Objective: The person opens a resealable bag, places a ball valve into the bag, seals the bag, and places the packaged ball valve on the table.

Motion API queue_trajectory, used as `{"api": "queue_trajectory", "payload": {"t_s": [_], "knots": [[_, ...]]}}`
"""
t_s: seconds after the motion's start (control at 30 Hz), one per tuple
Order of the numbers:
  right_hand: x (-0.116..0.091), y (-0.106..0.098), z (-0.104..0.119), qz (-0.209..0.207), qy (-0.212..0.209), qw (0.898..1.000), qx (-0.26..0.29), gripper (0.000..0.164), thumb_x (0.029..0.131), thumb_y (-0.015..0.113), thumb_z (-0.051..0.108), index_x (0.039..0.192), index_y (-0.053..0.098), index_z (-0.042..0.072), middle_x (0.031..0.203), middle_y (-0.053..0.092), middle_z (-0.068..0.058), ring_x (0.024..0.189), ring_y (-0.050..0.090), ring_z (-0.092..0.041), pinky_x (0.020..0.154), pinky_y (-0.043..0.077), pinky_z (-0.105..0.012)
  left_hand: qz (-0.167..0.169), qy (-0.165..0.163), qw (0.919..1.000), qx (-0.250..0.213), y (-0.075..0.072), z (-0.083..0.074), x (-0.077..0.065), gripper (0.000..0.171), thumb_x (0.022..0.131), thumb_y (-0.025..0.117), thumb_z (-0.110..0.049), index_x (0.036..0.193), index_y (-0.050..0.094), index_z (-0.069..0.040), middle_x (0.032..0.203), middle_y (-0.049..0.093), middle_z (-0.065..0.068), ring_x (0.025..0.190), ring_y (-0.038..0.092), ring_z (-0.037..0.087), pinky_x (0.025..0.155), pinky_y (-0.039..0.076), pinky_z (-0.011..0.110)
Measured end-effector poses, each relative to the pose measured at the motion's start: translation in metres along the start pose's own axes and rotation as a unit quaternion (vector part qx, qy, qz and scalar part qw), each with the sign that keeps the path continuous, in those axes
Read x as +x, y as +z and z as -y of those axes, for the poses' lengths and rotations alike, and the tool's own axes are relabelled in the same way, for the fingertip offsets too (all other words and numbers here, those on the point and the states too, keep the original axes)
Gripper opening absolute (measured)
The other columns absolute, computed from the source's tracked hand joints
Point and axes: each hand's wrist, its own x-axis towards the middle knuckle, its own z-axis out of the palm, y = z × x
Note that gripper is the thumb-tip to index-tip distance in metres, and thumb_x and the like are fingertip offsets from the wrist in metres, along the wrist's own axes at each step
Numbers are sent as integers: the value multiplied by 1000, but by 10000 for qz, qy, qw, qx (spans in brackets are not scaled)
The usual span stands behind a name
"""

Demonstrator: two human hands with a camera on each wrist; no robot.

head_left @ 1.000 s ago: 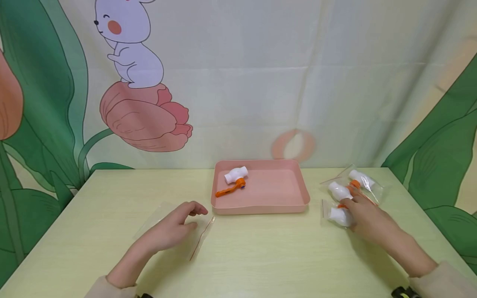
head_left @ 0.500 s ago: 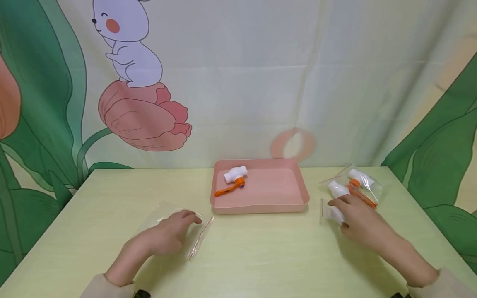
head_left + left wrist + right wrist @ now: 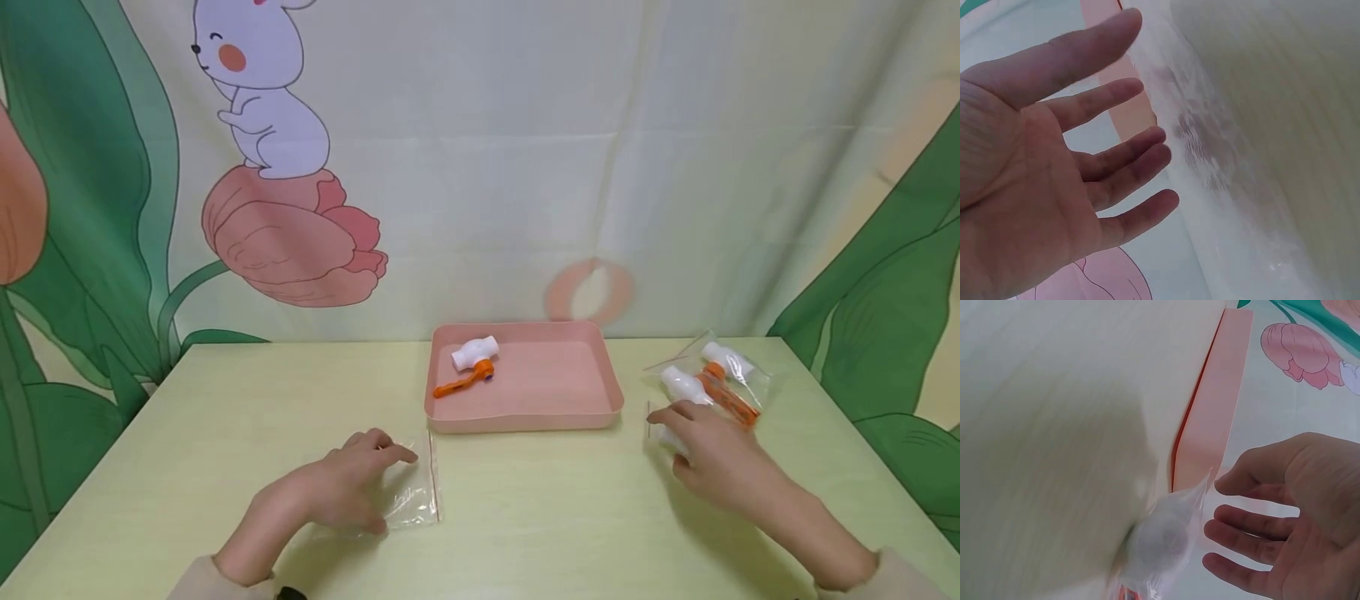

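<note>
My left hand (image 3: pixel 337 487) is spread over a clear zip bag (image 3: pixel 416 500) lying flat on the table; in the left wrist view its fingers are loosely bent and hold nothing. Whether they touch the bag I cannot tell. At the right, my right hand (image 3: pixel 723 454) hovers over a bagged white valve (image 3: pixel 670 435), partly hidden under it. The right wrist view shows relaxed fingers apart from that bag (image 3: pixel 1163 540). Just behind lie two more bagged white valves (image 3: pixel 684 385) with orange handles (image 3: pixel 729 396).
A pink tray (image 3: pixel 555 421) stands at the back middle of the table. Inside, at its left end, lies an unbagged white ball valve (image 3: pixel 474 353) with an orange handle. A printed curtain (image 3: pixel 480 167) hangs behind the table.
The clear bag at my left hand has turned and lies flatter, its red-lined edge now upright in view. My right hand has drawn back left and nearer from the bagged valves.
</note>
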Motion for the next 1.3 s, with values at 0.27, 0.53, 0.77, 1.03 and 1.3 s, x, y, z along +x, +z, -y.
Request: {"api": "queue_trajectory", "payload": {"t_s": [0.27,0.53,0.77,1.03,1.3], "knots": [[-3,0,5,110,37,9999,41,48,72,78,-8,118,70,5,117,67,-14,94,68,-30,67,57,-44,64,-300,9994,141,6,2,3,117,62,100,-27,157,36,-5,161,28,23,149,22,43,114,19,70],[-4,-3,12,170,60,9998,112,47,74,79,-6,119,70,5,116,66,-13,94,67,-27,67,57,-41,-6,-285,9991,312,11,6,4,120,63,100,-29,157,33,3,157,34,24,146,27,42,114,15,71],[-4,-2,14,170,-26,9996,205,48,74,81,-6,119,69,5,115,65,-12,96,66,-28,72,58,-42,-54,-268,9989,369,10,5,5,116,64,100,-29,155,36,5,155,36,22,145,30,42,114,15,71],[-4,-2,18,210,-27,9994,272,46,76,82,-4,119,69,4,114,66,-11,102,65,-30,80,58,-46,-192,-185,9986,462,8,2,5,112,63,100,-26,152,40,5,149,42,19,139,37,41,112,21,71],[-3,-1,21,346,23,9989,324,45,78,83,-1,120,69,5,115,67,-11,103,66,-31,81,58,-47,-326,22,9986,424,7,-2,3,105,62,100,-23,148,46,3,136,49,12,130,45,36,111,28,65]]}}
